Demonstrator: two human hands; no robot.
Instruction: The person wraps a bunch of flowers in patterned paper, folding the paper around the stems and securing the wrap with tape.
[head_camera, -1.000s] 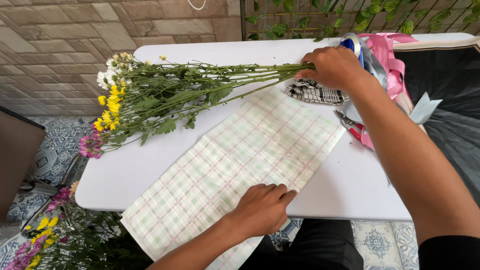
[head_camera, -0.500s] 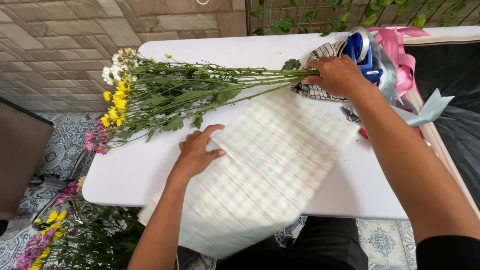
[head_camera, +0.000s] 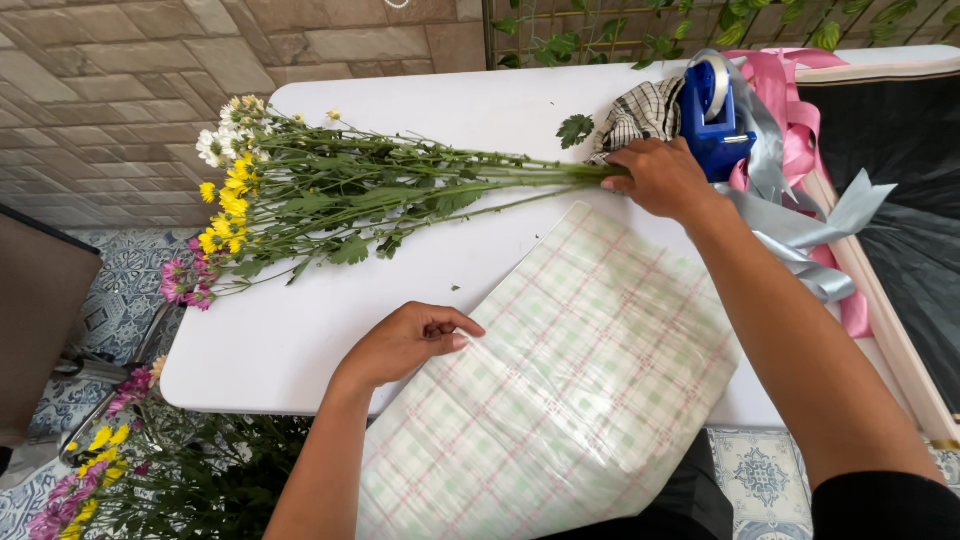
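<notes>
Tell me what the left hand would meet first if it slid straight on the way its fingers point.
The left hand points right; its fingers already touch the checked wrapping sheet's edge, so probably more of that sheet.

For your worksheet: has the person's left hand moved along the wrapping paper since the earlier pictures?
Yes. The left hand has moved from the table's near edge up to the wrapping paper's left edge, toward the flowers.

Single view only, head-worn, looking steeply down and forward over the white table (head_camera: 500, 110) from its near edge. Close range: both forearms enter from the bottom of frame, left hand (head_camera: 405, 342) near centre, right hand (head_camera: 660, 178) farther up at right; far table edge, brick wall (head_camera: 120, 60) and tiled floor (head_camera: 110, 300) at the margins. No second view, so no shared area.
</notes>
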